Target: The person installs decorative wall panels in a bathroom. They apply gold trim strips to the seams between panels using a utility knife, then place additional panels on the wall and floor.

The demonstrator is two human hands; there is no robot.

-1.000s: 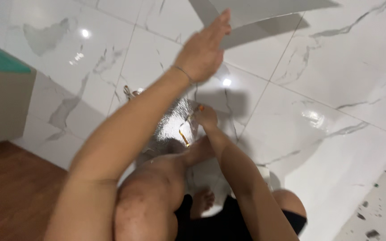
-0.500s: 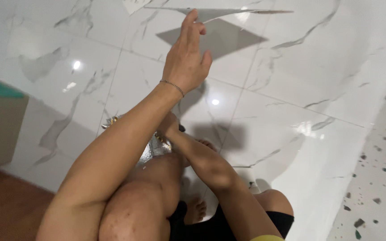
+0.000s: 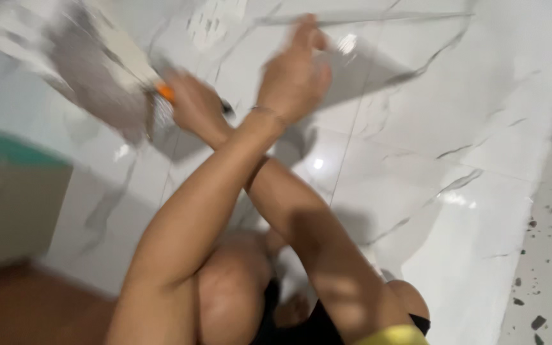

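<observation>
With my arms crossed, my left hand pressed flat, fingers together, against the tilted marble-patterned tile up ahead, while my right hand was clenched around an orange-handled tool, too blurred to identify.

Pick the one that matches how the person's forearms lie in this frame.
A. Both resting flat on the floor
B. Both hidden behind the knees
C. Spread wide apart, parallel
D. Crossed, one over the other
D: the left hand reaches up right to the lifted tile edge while the right hand reaches left, so the forearms cross above the knee.
</observation>
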